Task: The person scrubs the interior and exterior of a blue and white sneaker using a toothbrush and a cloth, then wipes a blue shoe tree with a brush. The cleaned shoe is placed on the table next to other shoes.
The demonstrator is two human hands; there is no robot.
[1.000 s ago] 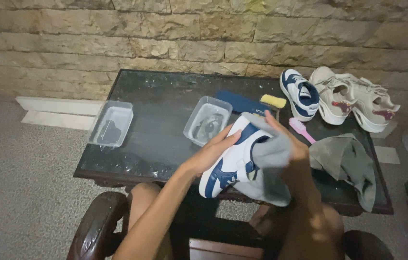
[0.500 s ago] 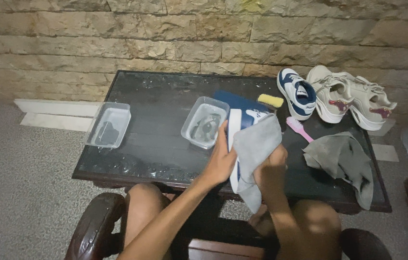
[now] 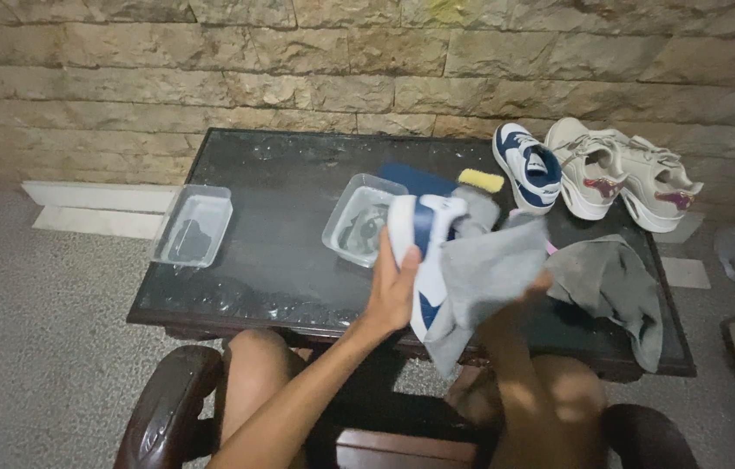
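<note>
Left hand: your left hand is clamped on the white-and-navy sneaker, fingers wrapped around its near edge, thumb side facing you.
Right hand: your right hand is mostly hidden under the grey cloth; only a bit of finger shows at the cloth's right edge. It is closed on the cloth, pressing it to the shoe's side.
Sneaker: held up in the air over the near edge of the table, tipped on its side, one end pointing up and away from you. Not touching the table.
Cloth: draped over the right half of the sneaker, loose corner hanging down below the shoe towards your knees.
Near tub: clear plastic tub sits on the table just behind the held shoe, something dark and wet inside; can't tell what.
Far tub: second clear tub at the table's left edge, well apart from your hands.
Other shoes: matching navy-and-white sneaker stands at the table's back right, just beside a pair of beige sneakers.
Spare rag: another grey rag lies crumpled on the table's right side, hanging over the edge.
Brush: yellow-headed item behind the held shoe, partly hidden.
Backdrop: stone wall behind the table.
</note>
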